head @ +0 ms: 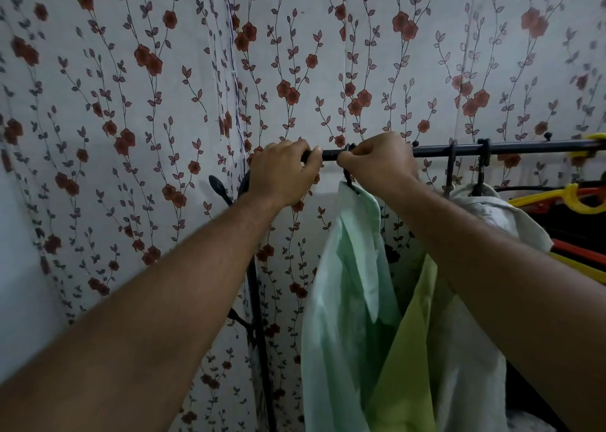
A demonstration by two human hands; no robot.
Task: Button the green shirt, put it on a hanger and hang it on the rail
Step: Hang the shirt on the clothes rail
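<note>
A pale green shirt [344, 284] hangs below the black rail [459, 151] on a dark hanger whose hook [348, 177] sits at the rail under my right hand. My left hand [283, 172] is closed around the left end of the rail. My right hand [380, 162] pinches the hanger hook at the rail, just right of the left hand. The hanger's body is hidden inside the shirt. Whether the shirt's buttons are closed cannot be seen.
A yellow-green garment [413, 349] and a whitish shirt [485, 333] hang right of the green one. Black hooks [483, 159] sit further along the rail. Yellow and orange hangers [577, 202] are at far right. The black stand post [259, 333] runs down at left, before floral wallpaper [164, 103].
</note>
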